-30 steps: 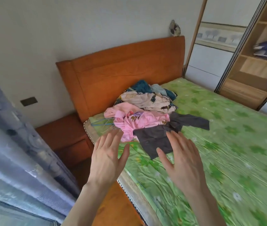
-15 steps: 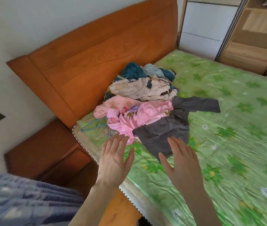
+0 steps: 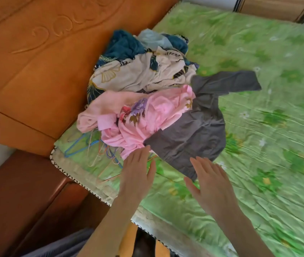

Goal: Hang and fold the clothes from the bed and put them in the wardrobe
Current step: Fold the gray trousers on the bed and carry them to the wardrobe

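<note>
Both hands flat, fingers straight, gripping nothing: left hand (image 3: 137,171) hovering at the crumpled pink floral garment (image 3: 147,119), right hand (image 3: 210,180) at 6 o'clock of the dark grey shirt (image 3: 194,134) lying on the green floral-sheeted bed (image 3: 268,145).

The wardrobe (image 3: 270,6), far beyond the right hand (image 3: 210,180), is cut off by the top edge, its shelves out of view. The grey garment (image 3: 194,134) has its near hem hidden behind the right hand's fingers. Wire hangers (image 3: 95,149), just left of the left hand (image 3: 136,171), run under the pink garment (image 3: 147,123); their number cannot be told. The bed (image 3: 268,164) blurs toward the right edge
</note>
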Motion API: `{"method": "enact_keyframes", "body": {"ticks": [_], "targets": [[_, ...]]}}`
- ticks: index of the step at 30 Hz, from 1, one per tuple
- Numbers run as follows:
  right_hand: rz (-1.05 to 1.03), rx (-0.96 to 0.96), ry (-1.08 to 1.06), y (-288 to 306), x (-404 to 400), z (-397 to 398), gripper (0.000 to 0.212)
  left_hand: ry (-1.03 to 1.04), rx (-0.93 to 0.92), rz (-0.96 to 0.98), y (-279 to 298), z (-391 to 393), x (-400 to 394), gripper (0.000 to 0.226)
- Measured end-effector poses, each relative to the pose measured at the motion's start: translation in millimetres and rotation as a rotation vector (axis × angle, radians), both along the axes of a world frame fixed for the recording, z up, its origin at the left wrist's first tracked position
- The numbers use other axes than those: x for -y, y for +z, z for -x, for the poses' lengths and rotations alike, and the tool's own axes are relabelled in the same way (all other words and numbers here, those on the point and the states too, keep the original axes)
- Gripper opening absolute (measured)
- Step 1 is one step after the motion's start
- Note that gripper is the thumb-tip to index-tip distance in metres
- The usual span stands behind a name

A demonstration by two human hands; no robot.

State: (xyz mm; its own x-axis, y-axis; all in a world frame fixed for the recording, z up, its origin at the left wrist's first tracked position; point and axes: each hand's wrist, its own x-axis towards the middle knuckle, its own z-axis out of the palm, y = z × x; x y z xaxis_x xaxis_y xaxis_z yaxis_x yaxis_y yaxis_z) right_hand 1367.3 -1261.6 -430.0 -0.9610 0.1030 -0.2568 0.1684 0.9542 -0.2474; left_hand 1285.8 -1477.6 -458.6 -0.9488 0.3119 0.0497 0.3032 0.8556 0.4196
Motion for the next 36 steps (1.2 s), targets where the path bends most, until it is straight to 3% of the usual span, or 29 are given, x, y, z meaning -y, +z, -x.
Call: {"method": "enact_keyframes", "body": {"ticks": [6, 16, 21, 24, 28, 32, 36], "targets": [[-0.054, 0.214, -0.075, -96, 20, 39, 0.069, -0.139, 0.107, 0.086, -93, 60, -2, 0.045], [-0.214, 0.421, -0.206, -229, 34, 78, 0.052, -0.361, 0.106, 0.468, -195, 133, -10, 0.072], [-0.288, 0.383, -0.254, -258, 35, 84, 0.037, -0.345, 0.029, 0.506, -216, 143, -23, 0.055], [-0.320, 0.342, -0.207, -261, 26, 87, 0.028, -0.336, -0.003, 0.499, -211, 150, -32, 0.036], [-0.146, 0.262, -0.317, -242, -1, 82, 0.017, -0.396, 0.025, 0.435, -191, 149, -36, 0.029], [0.038, 0.104, -0.528, -178, -35, 60, 0.010, -0.401, 0.126, 0.283, -154, 135, -39, 0.017], [0.047, -0.021, -0.535, -100, -72, 20, 0.016, -0.489, 0.199, 0.152, -105, 109, -47, 0.013]]}}
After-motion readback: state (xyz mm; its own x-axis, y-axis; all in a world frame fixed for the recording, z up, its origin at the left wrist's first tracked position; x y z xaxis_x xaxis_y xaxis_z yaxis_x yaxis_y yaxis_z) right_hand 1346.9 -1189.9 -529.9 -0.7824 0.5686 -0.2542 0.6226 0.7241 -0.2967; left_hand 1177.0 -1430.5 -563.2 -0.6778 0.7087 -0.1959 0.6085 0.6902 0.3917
